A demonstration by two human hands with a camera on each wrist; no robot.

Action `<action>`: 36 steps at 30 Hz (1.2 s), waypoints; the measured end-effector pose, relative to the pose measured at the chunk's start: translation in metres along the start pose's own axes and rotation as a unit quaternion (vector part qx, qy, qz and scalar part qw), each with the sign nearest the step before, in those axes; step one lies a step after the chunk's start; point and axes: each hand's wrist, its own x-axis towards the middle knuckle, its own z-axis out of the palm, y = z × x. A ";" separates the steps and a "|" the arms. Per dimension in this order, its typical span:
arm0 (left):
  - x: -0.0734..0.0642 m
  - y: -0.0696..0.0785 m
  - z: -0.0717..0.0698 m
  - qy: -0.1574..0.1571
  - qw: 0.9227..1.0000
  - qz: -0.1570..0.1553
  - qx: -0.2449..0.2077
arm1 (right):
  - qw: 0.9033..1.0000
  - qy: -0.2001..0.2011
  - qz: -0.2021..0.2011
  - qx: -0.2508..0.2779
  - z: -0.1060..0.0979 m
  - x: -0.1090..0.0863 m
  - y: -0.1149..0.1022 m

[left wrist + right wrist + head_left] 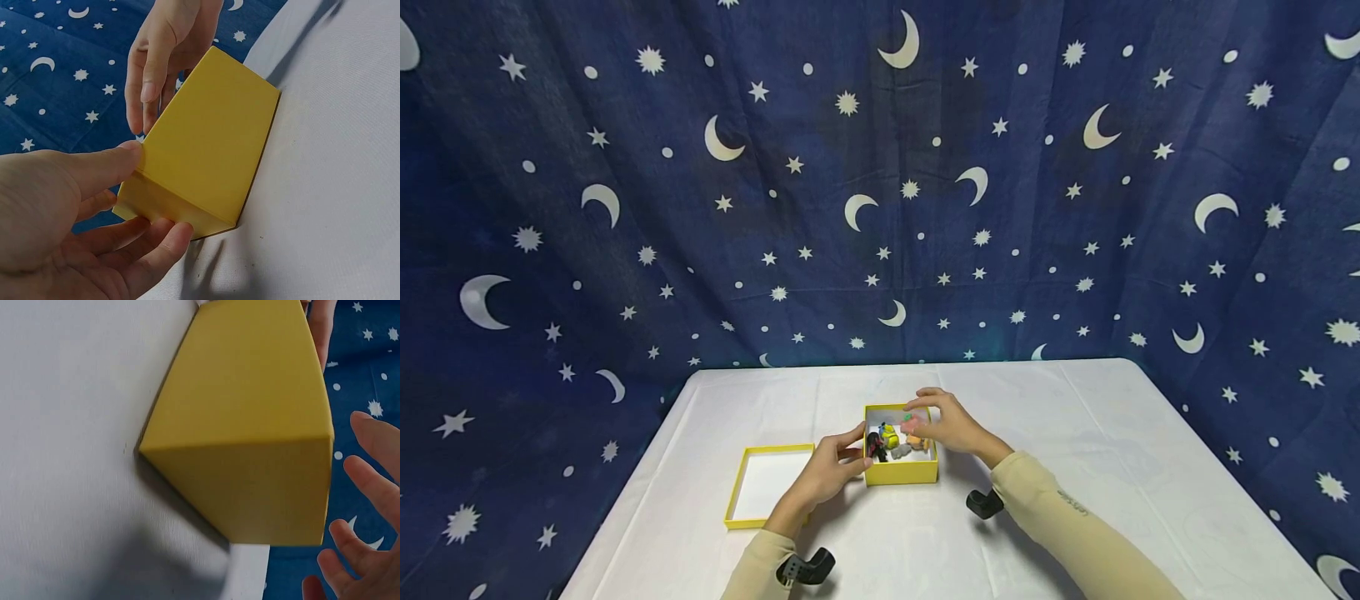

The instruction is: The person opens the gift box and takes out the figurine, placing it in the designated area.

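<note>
A yellow box [901, 473] with a white inside stands on the table and holds several small toy figures. Among them are a black and red figure [876, 447], a yellow and blue one [889, 435], a grey piece [900, 451] and an orange one [917, 442]. My left hand [833, 468] holds the box at its left side, thumb near the front corner and fingers along the side wall [169, 203]. Over the box's right side is my right hand [953, 423], fingers spread and apart in the right wrist view. A pink toy [913, 426] shows beneath its fingers.
A yellow-rimmed box lid [767, 487], white inside up, lies left of the box, partly behind my left forearm. White cloth covers the table [1045, 417]. A dark blue curtain [880, 208] with moons and stars hangs behind the table.
</note>
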 end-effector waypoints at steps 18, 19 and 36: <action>-0.001 0.002 -0.003 -0.012 1.000 0.002 -0.012 | 0.998 -0.022 0.015 -0.051 0.035 0.008 -0.014; -0.002 0.002 -0.003 -0.013 1.000 0.003 -0.012 | 0.998 -0.025 0.013 -0.060 0.036 0.009 -0.015; -0.001 0.002 -0.002 -0.014 1.000 0.002 -0.007 | 0.973 -0.016 0.026 -0.229 0.049 0.015 -0.024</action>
